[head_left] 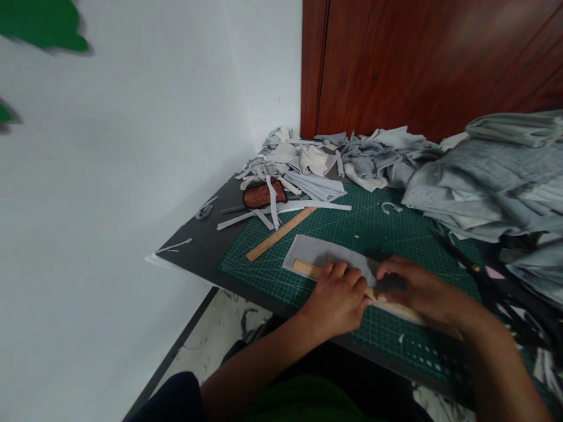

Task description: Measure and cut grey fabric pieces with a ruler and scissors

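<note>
A strip of light grey fabric (308, 248) lies on the green cutting mat (275, 281) near the table's front edge. Along the fabric rests a wooden ruler (307, 268). My left hand (338, 298) presses down on this ruler with curled fingers, its thumb against the near edge. Just to its right, my right hand (424, 291) bends over the ruler and fabric. Its thumb touches the ruler while the index finger is held apart above the cloth, and I see nothing between them. The palm and other fingers are hidden.
A second wooden ruler (281, 234) lies farther back, beside white strips (314, 205) and a brown pad with black edging (259, 196). Fabric scraps (312, 158) line the back. Black scissors (475, 268) and a grey cloth pile (479, 181) sit at right.
</note>
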Tool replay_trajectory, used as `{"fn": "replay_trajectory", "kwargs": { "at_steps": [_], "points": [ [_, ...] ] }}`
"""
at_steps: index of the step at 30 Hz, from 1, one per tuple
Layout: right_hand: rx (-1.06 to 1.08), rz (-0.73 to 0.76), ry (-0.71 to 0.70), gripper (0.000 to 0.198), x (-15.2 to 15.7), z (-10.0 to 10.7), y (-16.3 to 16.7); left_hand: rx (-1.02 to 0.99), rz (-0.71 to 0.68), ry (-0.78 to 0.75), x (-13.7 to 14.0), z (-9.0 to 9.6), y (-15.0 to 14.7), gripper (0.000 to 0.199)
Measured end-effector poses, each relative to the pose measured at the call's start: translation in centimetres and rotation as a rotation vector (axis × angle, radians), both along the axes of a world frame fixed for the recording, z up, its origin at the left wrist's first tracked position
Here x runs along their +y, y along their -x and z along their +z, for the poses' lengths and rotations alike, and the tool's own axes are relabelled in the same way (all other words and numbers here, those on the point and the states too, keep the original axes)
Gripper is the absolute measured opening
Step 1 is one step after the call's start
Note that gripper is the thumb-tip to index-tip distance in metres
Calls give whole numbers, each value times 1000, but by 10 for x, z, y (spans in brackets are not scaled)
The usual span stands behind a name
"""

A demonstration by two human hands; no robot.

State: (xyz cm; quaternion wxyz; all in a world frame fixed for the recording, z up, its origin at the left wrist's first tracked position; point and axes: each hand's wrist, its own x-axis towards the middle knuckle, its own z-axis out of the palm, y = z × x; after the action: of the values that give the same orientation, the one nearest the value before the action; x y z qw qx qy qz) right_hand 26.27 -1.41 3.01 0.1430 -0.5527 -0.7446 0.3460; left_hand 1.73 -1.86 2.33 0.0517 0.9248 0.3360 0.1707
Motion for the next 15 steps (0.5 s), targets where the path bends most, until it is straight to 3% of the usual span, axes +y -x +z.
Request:
{"fn": "replay_trajectory", "kwargs": {
  "at_steps": [15],
  "points": [
    [39,13,32,22,2,-8,-7,13,-43,-33,0,-6,1,26]
  ]
}}
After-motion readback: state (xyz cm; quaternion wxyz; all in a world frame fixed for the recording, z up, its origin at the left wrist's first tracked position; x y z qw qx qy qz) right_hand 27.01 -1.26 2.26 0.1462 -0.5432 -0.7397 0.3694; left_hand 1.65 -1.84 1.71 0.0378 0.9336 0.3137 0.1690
